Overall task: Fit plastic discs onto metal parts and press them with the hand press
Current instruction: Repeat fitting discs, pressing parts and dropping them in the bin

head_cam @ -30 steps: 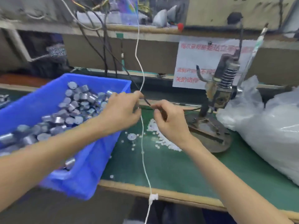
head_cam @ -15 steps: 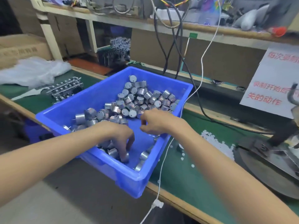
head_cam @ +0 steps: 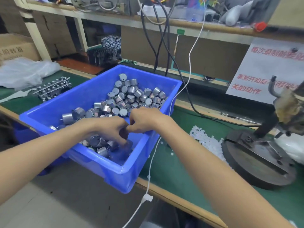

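**Both hands in the blue bin, near-right corner**

Left hand [head_cam: 110, 129] reaches down into the blue bin [head_cam: 115, 175], fingers curled round a dark round part [head_cam: 123, 133]; it's blurred. Right hand [head_cam: 146, 120] is just beside it, thumb tips touching. Its fingers are curled under, and I can't tell if they pinch anything. Metal parts [head_cam: 128, 96] are heaped in the bin, mostly on the far side, with a few under the left hand. Plastic discs [head_cam: 205, 142] lie in a loose pile on the green surface [head_cam: 172, 170], right of the bin, against the hand press [head_cam: 256, 158] base. A white cable [head_cam: 189, 63] hangs past the bin's right wall.
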Demonstrator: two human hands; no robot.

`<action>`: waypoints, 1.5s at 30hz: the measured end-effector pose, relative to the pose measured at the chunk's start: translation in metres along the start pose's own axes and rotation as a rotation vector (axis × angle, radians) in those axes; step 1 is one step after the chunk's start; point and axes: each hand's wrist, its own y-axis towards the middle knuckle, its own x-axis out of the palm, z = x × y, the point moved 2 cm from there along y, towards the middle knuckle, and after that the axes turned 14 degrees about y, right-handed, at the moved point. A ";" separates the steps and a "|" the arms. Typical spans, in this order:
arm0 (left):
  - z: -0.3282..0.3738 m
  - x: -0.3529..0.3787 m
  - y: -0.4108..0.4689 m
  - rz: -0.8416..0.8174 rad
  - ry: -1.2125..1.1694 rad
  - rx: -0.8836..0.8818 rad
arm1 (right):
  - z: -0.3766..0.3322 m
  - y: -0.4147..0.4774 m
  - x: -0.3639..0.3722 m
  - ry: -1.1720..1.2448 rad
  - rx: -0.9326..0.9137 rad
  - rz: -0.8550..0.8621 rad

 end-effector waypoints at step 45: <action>0.178 0.101 0.074 0.579 -0.661 0.122 | 0.162 -0.187 0.112 1.022 0.287 0.790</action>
